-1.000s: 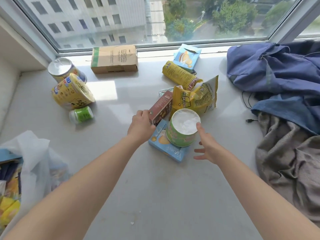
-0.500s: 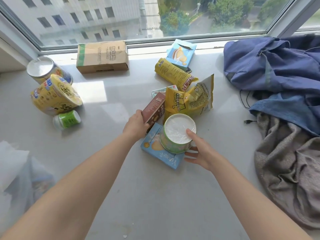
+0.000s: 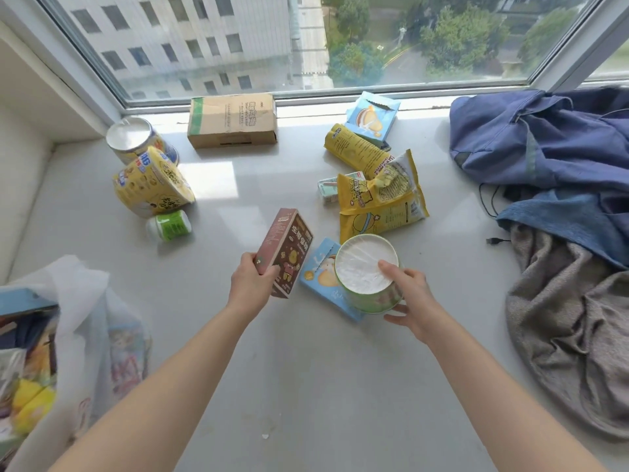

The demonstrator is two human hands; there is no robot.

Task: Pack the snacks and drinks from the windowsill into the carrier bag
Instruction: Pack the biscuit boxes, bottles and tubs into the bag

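The brown box is tilting over mid-sill, its near end gripped by the left hand and its long axis pointing toward the window. Just beside it, the right hand is clasping the sealed green tub. The bag at far left is holding colourful packets.

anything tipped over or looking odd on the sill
The yellow bowl lies tipped on its side by the upright can, and the small green bottle lies flat near it. Nothing looks spilled.
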